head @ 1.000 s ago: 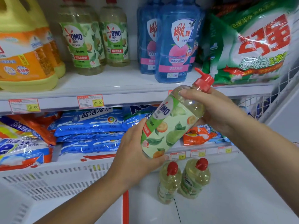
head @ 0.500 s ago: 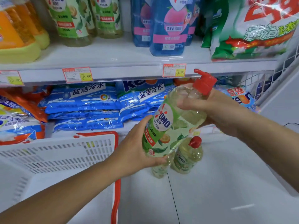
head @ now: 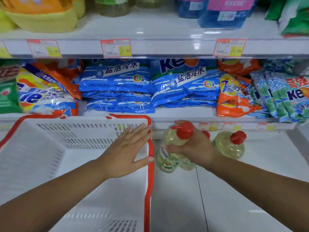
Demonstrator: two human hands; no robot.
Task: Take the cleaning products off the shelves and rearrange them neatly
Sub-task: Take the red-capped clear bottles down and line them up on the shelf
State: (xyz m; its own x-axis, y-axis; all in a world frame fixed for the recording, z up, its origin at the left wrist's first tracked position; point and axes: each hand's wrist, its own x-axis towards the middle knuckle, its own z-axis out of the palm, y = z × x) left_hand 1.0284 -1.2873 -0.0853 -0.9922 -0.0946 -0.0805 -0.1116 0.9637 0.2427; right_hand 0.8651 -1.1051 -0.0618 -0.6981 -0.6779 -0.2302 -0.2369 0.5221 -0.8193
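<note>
**Two hands, one bottle brought down to the floor**

We see the right hand [head: 195, 146] reaching forward and down, palm down, with its fingers curled over the shoulder of the OMO bottle [head: 164, 156], just below the red pump cap [head: 184, 130]. The bottle stands upright, low over the white floor [head: 234, 190], just right of the basket [head: 149, 181] and near the foot of the lower shelf [head: 184, 113]. We cannot tell whether its base touches the floor. A second bottle [head: 231, 147] stands just to its right, and another is mostly hidden behind the hand.

The left hand [head: 127, 153] holds nothing. It lies flat, palm down, with its fingers straight and spread over the basket's far right corner and its fingertips at the red rim.

Half a second ago both hands held the bottle tilted in the air, the left cupping its base. The left has since let go and moved over to the basket, and the bottle has come down and upright.
</note>
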